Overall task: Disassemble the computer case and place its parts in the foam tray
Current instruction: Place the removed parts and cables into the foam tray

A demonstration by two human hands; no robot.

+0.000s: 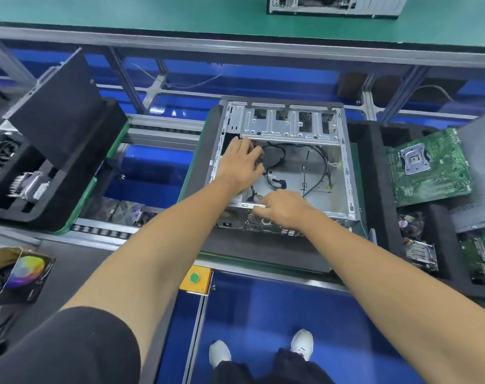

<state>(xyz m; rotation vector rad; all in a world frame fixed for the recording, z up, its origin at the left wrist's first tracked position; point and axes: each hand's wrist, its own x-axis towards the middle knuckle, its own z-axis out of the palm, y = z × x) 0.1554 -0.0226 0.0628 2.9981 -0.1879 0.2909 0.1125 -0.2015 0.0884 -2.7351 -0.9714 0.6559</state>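
The open grey steel computer case lies on its side on a dark mat, both hands reaching into it. The left hand rests deep in the far-left corner, its fingers curled over a bundle of black cables just beneath the perforated drive cage; whether they actually grip the cables I cannot tell. The right hand sits at the near rim, fingers bent around a thin silvery metal strip that juts out beyond the fingertips to the left.

The black foam tray stands right of the right hand, with a green motherboard already lying on it.

Risks, as I judge them: a cable pulled while clipped could tear its connector; the sheet-metal edges beside both sets of fingers could cut; the strip could slip from a loose grip into the case.
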